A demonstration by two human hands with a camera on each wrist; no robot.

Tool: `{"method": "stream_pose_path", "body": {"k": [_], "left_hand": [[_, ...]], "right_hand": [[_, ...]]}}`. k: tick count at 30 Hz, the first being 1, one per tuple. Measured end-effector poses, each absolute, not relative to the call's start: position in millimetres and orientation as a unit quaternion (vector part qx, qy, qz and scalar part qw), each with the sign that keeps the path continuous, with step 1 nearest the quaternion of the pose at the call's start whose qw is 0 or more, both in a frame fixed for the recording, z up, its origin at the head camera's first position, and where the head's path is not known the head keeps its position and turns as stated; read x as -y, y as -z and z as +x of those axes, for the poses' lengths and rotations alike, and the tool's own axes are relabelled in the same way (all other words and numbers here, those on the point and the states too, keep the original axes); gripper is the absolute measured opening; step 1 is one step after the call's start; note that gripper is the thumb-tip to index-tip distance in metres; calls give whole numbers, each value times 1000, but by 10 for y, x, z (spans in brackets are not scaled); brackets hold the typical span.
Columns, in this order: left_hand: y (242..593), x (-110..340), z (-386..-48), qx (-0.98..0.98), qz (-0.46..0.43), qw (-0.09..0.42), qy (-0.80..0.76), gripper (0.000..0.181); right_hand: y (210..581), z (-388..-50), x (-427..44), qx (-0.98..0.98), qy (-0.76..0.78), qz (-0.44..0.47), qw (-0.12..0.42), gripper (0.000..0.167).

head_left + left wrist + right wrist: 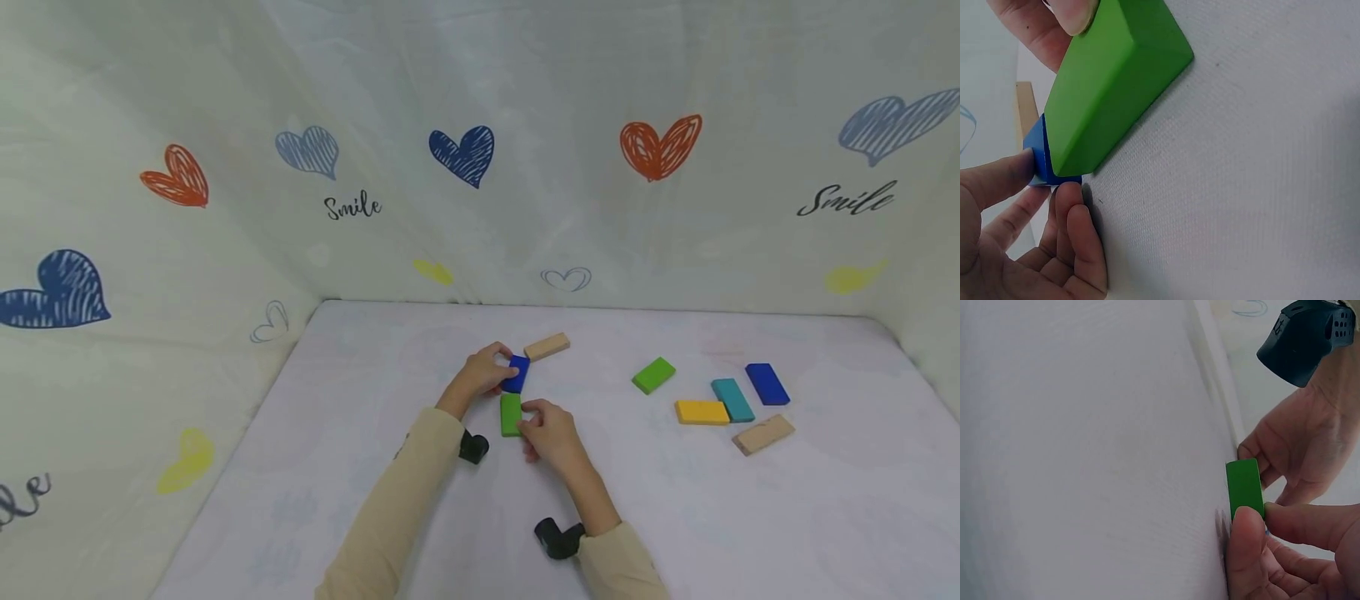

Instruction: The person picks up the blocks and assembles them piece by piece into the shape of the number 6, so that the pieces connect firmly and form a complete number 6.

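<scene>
In the head view my left hand (478, 371) pinches a blue block (517, 374) between thumb and fingers. A green block (511, 415) lies end to end with it, on the near side. My right hand (553, 432) grips that green block at its right side; in the right wrist view the thumb and a finger meet its end. Beyond the blue block, a plain wooden block (547, 346) lies slanted, its near end close to the blue one's far end. In the left wrist view the green block (1094, 87) partly hides the blue block (1038, 150).
To the right lie another green block (654, 376), a yellow block (701, 412), a teal block (732, 401), a second blue block (767, 384) and a second wooden block (763, 435). Yellow and teal touch. A heart-printed cloth (525, 225) rises behind the white table (360, 375).
</scene>
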State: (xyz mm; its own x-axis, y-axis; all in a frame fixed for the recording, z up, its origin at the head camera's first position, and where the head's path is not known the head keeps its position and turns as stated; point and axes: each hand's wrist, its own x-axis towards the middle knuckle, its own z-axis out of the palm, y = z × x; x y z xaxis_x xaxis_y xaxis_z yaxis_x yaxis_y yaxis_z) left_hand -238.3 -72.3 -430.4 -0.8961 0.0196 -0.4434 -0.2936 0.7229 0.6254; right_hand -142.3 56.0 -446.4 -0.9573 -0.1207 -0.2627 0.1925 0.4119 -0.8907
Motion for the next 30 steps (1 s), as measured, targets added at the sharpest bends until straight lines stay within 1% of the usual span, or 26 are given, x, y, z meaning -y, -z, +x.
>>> {"method": "stream_pose_path", "body": {"k": [17,30], "left_hand": [[4301,728,-2366,-901,-70,208,-374,32],[4278,744,-2332,-900,-58,204,-382,33]], "right_hand": [[4474,-1442,-524,-830,537,38,147,34],[4472,-1435,-534,-828,542,26,138,33]]}}
